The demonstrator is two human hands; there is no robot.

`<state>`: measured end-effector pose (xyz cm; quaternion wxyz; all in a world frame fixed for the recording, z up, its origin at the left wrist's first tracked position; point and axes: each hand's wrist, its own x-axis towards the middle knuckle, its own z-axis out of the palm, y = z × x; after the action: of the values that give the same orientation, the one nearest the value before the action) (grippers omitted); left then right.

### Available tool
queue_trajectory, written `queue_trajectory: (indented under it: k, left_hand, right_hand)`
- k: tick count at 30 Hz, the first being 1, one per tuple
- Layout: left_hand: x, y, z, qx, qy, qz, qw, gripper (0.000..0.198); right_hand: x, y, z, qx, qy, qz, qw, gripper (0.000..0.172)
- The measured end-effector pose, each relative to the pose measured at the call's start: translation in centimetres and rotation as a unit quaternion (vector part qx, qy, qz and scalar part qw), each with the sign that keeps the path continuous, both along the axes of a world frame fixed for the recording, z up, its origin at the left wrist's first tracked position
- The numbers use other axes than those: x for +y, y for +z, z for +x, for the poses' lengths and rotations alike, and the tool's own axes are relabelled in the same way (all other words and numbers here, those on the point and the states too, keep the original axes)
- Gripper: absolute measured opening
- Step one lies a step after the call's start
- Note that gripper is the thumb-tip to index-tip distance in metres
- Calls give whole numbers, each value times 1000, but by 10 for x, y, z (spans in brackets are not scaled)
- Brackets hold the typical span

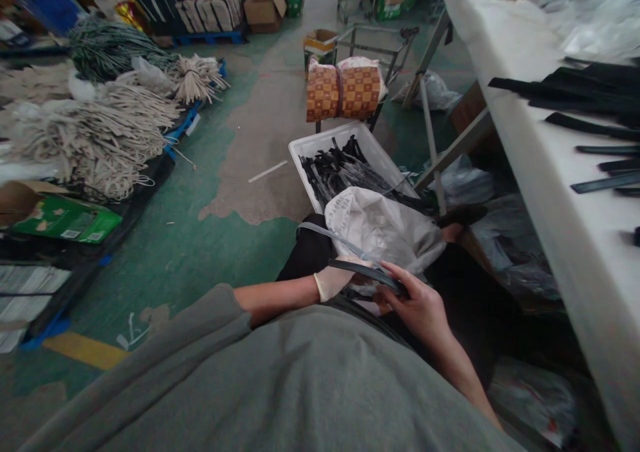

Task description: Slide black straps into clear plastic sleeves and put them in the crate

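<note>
Just above my lap, my left hand point(336, 279), in a pale glove, is closed around a dark strip point(367, 270). The fingers of my right hand point(417, 302), which is bare, pinch the strip's right end. A thin grey-blue band point(330, 233) arches out from near my left hand. Over my knees lies a white plastic bag point(383, 229), just beyond both hands. Past it, a white tray point(299, 147) holds many black strips point(345, 169).
A white table point(530, 152) with black strips point(595, 92) runs along the right. Ahead stands a checkered cushion point(345, 92) on a metal frame. Bundles of pale cords point(100, 132) and a green box point(70, 217) are at the left.
</note>
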<state>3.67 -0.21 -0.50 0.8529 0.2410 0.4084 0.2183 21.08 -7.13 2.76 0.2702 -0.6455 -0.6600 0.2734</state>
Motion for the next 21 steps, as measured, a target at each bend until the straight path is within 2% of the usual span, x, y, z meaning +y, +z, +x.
queue_trajectory:
  k: [4,6,9,12,13,14,16,18,19,21]
  left_hand:
    - [-3,7,-11,-18,-130,-24,991,25]
    - [-6,10,-14,-26,-166,-37,985,23]
    - [-8,10,-16,-71,-186,-55,978,21]
    - [-2,4,-21,-116,-195,-136,964,34]
    - [4,2,-26,-113,-167,-170,965,40]
    - [13,-1,-32,-102,-113,-198,968,43]
    - [40,-7,-50,-65,62,-223,971,43]
    - [74,-8,-72,-22,266,-203,942,40]
    - [91,-7,-82,-5,346,-183,920,39]
    - [119,-1,-96,12,442,-140,886,34]
  right_hand:
    - [4,2,3,75,66,23,995,35]
    - [7,6,-2,115,87,15,989,32]
    - [10,11,-7,156,57,-2,986,21]
    - [7,17,-1,184,1,-36,982,16]
    - [5,21,4,198,-11,-48,979,16]
    - [1,25,11,214,-17,-60,975,16]
    - [-9,36,26,252,-22,-74,965,17]
    - [-20,46,40,286,-18,-86,954,21]
    - [-26,49,45,301,-15,-92,949,23]
    - [-34,52,50,317,-3,-113,942,27]
